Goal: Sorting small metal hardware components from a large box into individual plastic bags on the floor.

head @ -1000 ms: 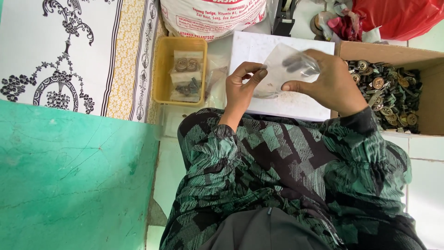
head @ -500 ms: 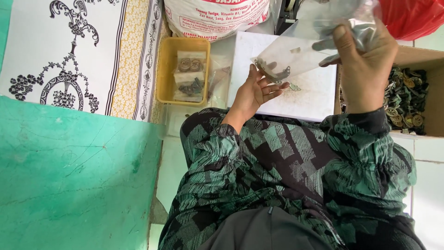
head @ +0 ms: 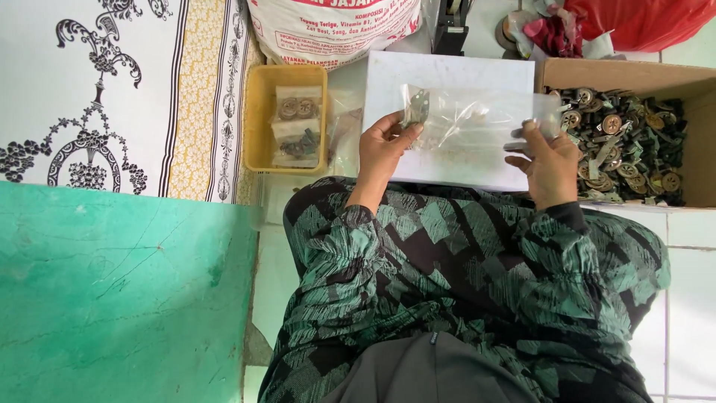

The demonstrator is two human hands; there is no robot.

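From the head camera I see two hands at work over a white board (head: 447, 75). My left hand (head: 382, 145) pinches a small dark metal part (head: 418, 110) at the near corner of a clear plastic bag (head: 477, 123); whether that part sits inside the film or against it, I cannot tell. My right hand (head: 550, 160) grips the bag's other end, fingers closed on the plastic. The bag is stretched flat between both hands, just above the board.

The cardboard box (head: 693, 82) at the right is cut off by the frame edge, and its metal fittings (head: 619, 145) are heaped too densely to count. One yellow tray (head: 257, 119) stands left of the board; I count two small packed bags (head: 297, 123) in it, their contents blurred. One white sack (head: 335, 26) and one red bag (head: 641, 19) are cropped at the top. A green surface (head: 112, 291) fills the lower left.
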